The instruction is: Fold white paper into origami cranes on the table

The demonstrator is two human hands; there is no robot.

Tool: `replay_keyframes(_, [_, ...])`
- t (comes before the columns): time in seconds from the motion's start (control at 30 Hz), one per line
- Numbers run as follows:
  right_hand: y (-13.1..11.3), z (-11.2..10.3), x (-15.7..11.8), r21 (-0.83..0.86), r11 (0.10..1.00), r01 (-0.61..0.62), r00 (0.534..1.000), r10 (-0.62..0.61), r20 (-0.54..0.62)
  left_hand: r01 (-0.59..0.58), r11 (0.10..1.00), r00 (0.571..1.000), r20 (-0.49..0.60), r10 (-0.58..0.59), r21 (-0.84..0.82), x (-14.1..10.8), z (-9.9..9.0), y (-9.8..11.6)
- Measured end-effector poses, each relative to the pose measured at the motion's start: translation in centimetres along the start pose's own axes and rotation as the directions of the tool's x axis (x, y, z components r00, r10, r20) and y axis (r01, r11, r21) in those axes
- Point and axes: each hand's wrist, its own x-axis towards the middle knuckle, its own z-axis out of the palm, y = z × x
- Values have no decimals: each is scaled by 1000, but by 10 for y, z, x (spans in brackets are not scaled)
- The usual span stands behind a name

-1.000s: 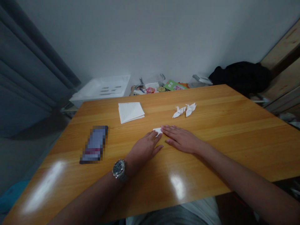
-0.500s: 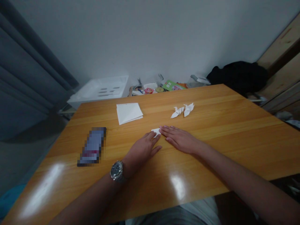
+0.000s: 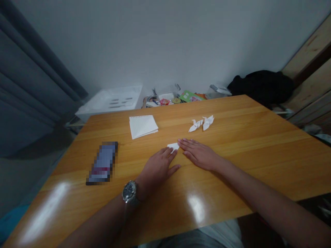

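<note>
A small folded piece of white paper (image 3: 173, 147) lies flat on the wooden table (image 3: 232, 137). The fingertips of my left hand (image 3: 159, 164) rest on its near left edge, with the thumb stretched out to the side. My right hand (image 3: 198, 153) lies flat with fingers extended, its fingertips at the paper's right corner. Both hands are open and press down rather than grasp. Beyond the right hand stand two white folded paper cranes (image 3: 196, 125) side by side. The underside of the paper is hidden.
A lined notepad (image 3: 143, 126) lies at the back left. A phone (image 3: 102, 162) with a blurred screen is to the left. Behind the table are a white plastic tray (image 3: 111, 98), a green packet (image 3: 190, 96) and a black cloth heap (image 3: 261, 86).
My right fingertips have slid slightly to the right along the paper, so more of it shows. The left hand stays on its near edge. The view has tilted a little.
</note>
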Motion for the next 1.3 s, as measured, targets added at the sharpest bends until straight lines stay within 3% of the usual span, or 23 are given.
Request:
replay_keyframes(0.37, [-1, 1, 0, 26, 999, -45, 998, 46, -53, -41, 996, 999, -16, 43, 77, 1, -1, 2])
replay_keyframes(0.53, [-6, -3, 3, -14, 999, -35, 997, 34, -76, -9, 996, 999, -48, 14, 90, 3, 1, 0])
replay_keyframes(0.97, [-13, -3, -1, -20, 988, 155, 983, -156, -97, 77, 991, 991, -119, -64, 106, 1, 3, -4])
replay_keyframes(1.1, [-13, -4, -1, 48, 985, 165, 980, -158, -123, 83, 993, 990, -120, -73, 80, 1, 1, -3])
replay_keyframes(1.3, [-10, -4, 2, 238, 965, 107, 982, -66, -174, 62, 997, 995, -86, -59, 38, 2, 0, -5])
